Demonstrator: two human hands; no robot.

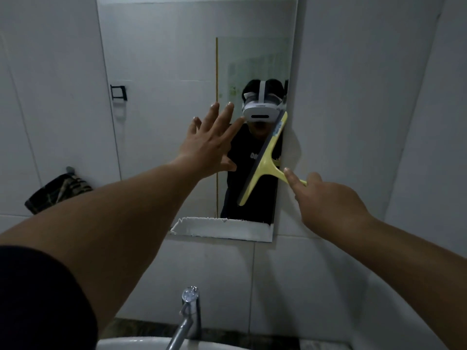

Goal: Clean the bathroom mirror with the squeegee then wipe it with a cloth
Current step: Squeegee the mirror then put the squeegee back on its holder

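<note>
The wall mirror (pixel 161 72) hangs above the sink and reflects a person wearing a white headset. A yellow squeegee (pixel 265 162) lies tilted against the mirror's lower right part, its dark blade along the glass near the right edge. My right hand (pixel 326 198) grips the squeegee's handle with the index finger stretched along it. My left hand (pixel 209 145) is spread flat with fingers apart against the mirror's middle, holding nothing. A white strip (pixel 219 229) shows at the mirror's bottom edge. No cleaning cloth for the mirror is clearly in view.
A chrome tap (pixel 188 314) stands over the white sink rim (pixel 131 343) at the bottom. A dark patterned towel (pixel 59 189) hangs on a hook on the left wall. A black bracket (pixel 118 92) is fixed on the left tiles. Grey tiled walls surround the mirror.
</note>
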